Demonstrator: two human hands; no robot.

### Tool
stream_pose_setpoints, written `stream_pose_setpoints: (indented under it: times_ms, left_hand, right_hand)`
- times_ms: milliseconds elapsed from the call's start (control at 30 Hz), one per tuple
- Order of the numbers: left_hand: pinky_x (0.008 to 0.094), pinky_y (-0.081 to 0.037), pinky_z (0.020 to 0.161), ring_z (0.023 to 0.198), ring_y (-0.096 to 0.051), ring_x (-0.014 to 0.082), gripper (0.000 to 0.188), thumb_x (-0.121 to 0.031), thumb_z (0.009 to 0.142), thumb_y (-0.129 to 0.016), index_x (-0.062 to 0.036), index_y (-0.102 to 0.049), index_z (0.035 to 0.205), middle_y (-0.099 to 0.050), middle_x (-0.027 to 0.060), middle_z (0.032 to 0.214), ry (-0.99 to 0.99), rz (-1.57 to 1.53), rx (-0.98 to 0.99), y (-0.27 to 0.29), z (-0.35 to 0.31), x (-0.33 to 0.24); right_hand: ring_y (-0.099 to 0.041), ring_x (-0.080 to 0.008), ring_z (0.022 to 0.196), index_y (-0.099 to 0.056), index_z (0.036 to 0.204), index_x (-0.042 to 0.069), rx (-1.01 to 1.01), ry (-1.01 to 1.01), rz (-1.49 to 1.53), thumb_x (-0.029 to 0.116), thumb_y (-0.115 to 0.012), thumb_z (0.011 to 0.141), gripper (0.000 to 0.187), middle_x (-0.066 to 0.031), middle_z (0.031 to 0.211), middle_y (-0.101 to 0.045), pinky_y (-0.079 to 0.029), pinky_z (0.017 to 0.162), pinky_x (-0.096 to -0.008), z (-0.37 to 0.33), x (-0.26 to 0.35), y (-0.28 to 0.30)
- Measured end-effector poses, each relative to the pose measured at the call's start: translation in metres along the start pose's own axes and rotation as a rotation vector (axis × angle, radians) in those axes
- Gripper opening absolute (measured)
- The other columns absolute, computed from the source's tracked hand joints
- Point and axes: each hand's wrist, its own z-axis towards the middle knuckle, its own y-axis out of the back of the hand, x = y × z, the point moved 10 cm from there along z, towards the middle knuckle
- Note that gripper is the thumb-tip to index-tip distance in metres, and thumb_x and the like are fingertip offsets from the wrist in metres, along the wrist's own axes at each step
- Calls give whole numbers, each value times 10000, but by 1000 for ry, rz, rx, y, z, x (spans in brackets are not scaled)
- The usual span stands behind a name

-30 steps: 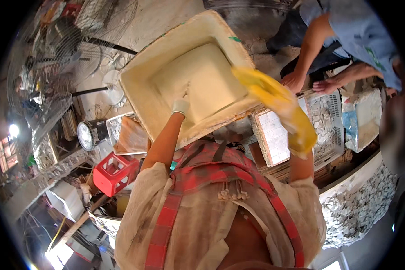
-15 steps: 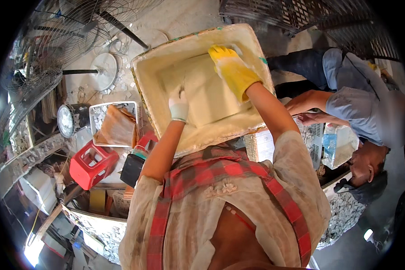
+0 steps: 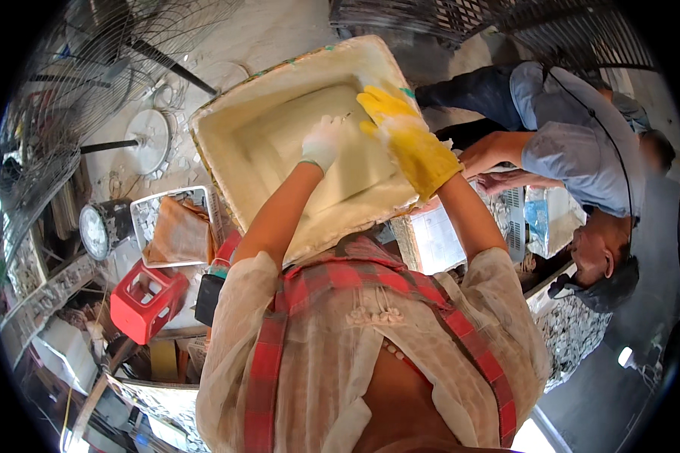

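Observation:
A wide cream-coloured tub [image 3: 234, 162] with a rough, crusted rim holds pale, cloudy liquid in front of me. Over the liquid is my left hand [image 3: 325, 142] in a thin white glove, its fingers drawn together. A tiny dark bit shows at its fingertips, too small to name. My right hand [image 3: 404, 143] wears a long yellow rubber glove smeared with white. Its thumb stands apart from the fingers above the tub's right side, and I see nothing held in it.
A red plastic crate [image 3: 147, 302] and a white basket [image 3: 211, 204] with a brown sheet over pale pieces stand left. A wire fan [image 3: 128, 45] is at far left. Close on the right, another person [image 3: 574, 143] bends beside a white foam box [image 3: 563, 219].
My left hand has moved up and right across the tub. My right hand has come down toward the tub's right rim, its thumb now apart. The whole view has shifted slightly.

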Motion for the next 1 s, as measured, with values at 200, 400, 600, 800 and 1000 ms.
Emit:
stream_pose_setpoints:
  times_ms: [200,400,600,800,1000]
  left_hand:
    - [421,-548,864,1057,-658,358,260,-111,925,-542,-82,-653,1158,-629,176,1194,151,36,419,-47,-21,17]
    - [406,-550,864,1064,-654,356,247,-89,894,-566,-63,-682,1111,-634,184,1178,70,183,400,-62,-73,32]
    - [458,-542,833,1001,-638,387,336,-52,899,-520,-155,-640,1196,-585,193,1150,87,74,278,-65,-101,39]
    - [459,-542,838,1016,-635,377,357,-35,894,-520,-165,-619,1212,-564,190,1188,130,-21,210,-52,-111,38]
    - [421,-546,859,1089,-613,308,344,-58,904,-529,-97,-561,1245,-585,169,1190,57,136,279,-78,-122,34]
  right_hand:
    - [-486,-305,1301,-560,1285,87,-34,-2,65,305,-625,885,460,-144,1361,-552,-313,1132,-462,-9,2,4]
    - [-537,-327,1195,-568,1201,69,-34,-24,215,283,-614,891,380,-163,1252,-575,-368,1062,-458,-26,9,5]
    - [-567,-343,1103,-565,1134,54,71,-92,409,261,-608,892,322,-174,1163,-581,-414,994,-457,6,13,-33]
    - [-606,-367,1042,-598,1099,48,236,-49,34,276,-636,864,329,-195,1141,-620,-461,932,-464,38,22,-58]
    - [-618,-309,1113,-549,1352,106,474,-115,469,300,-636,887,511,-143,1344,-580,-474,968,-409,69,30,-132]
